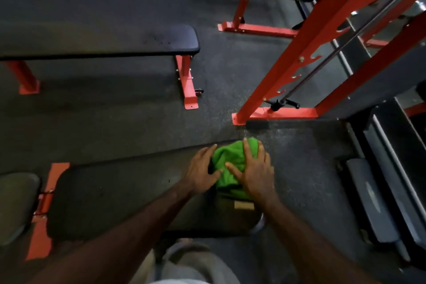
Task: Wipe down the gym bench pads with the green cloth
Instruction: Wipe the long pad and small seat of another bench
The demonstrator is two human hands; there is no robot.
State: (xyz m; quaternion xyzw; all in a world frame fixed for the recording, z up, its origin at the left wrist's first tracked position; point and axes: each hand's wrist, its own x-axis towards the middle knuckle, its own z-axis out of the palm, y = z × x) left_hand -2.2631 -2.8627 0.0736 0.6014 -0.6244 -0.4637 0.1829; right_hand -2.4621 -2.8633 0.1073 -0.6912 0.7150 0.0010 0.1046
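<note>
1. Both hands are flat on the green cloth (230, 163), which sits bunched up at the far end of the near bench pad (129, 196), right under the palms. The left hand (202, 172) has straight, spread fingers on the cloth's left edge. The right hand (254, 172) is spread over the cloth's right side, fingers reaching to its far edge. Neither one is pinching it, just pressing down.

2. To do this pass well, I'd flatten the cloth out first. Bunched like that, only a small patch touches the vinyl.

3. Then I'd keep the palms down and drag it back toward the body in long overlapping strokes, covering the stretch of pad to the left of the left hand too.

4. Don't forget the rounded edge just beyond the fingertips, since sweat probably collects there.

5. The other flat bench (138, 41), well beyond the left hand, looks like it still needs doing, though I can't tell from here whether it's clean.

6. Hard to see:
   - The near pad is dark and blurry, so any smears or wet streaks don't show.
   - Its near end is cut off behind the forearms.
   - There's a tan patch (244, 205) just below the right hand, and I can't tell what it is.
   - The red rack (299, 57) past the right hand runs out of frame.
</note>
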